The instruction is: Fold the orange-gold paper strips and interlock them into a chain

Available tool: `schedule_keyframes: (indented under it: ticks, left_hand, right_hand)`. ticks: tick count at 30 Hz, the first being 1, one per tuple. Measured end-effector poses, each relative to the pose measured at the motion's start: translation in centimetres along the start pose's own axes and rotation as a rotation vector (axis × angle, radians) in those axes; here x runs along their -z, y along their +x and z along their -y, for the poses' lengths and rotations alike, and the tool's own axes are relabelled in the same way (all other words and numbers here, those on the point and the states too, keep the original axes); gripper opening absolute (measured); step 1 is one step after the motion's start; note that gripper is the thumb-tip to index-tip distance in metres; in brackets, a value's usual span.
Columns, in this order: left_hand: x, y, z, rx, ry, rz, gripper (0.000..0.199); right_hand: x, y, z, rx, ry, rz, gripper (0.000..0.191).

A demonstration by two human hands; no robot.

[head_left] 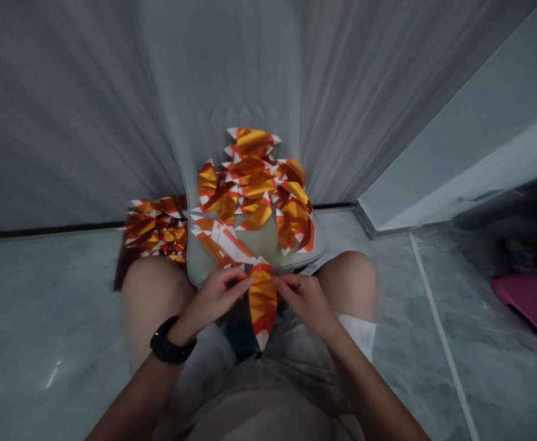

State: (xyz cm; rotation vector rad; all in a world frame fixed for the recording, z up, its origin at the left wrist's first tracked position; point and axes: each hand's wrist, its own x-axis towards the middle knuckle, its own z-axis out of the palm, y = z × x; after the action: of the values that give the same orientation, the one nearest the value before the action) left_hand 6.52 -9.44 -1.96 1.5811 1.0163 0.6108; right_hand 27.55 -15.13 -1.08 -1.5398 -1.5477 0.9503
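Both my hands pinch the top of a folded orange-and-gold foil paper piece [263,303], which hangs point down over my lap. My left hand [213,297] holds its left side, and a black wristwatch [173,340] sits on that wrist. My right hand [303,300] grips the opposite side. Just beyond my hands, a heap of similar folded foil pieces [252,184] lies on a pale grey-green seat cushion [259,73]. Some white-and-orange paper pieces [222,242] lie at the heap's near edge, close to my left hand.
A second heap of foil pieces [156,229] lies left of the seat, beyond my left knee. Grey pleated curtains [66,122] hang behind. A marble floor [48,318] spreads around, with a white rod [443,337] and a pink object [533,306] on the right.
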Motion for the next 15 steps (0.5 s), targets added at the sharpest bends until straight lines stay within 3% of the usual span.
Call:
schedule_keyframes:
  ticks: [7, 12, 15]
  left_hand:
    - [0.0, -0.3, 0.2, 0.156, -0.118, 0.039, 0.038]
    - [0.9, 0.1, -0.7, 0.102, -0.017, -0.061, 0.04]
    - [2.1, 0.2, -1.0, 0.098, 0.034, -0.054, 0.043]
  right_hand:
    - [-0.3, 0.4, -0.1, 0.031, 0.0, 0.061, 0.039]
    - [-0.3, 1.5, 1.2, 0.095, -0.056, 0.102, 0.038]
    - [-0.8, 2.2, 1.7, 0.107, -0.066, 0.089, 0.038]
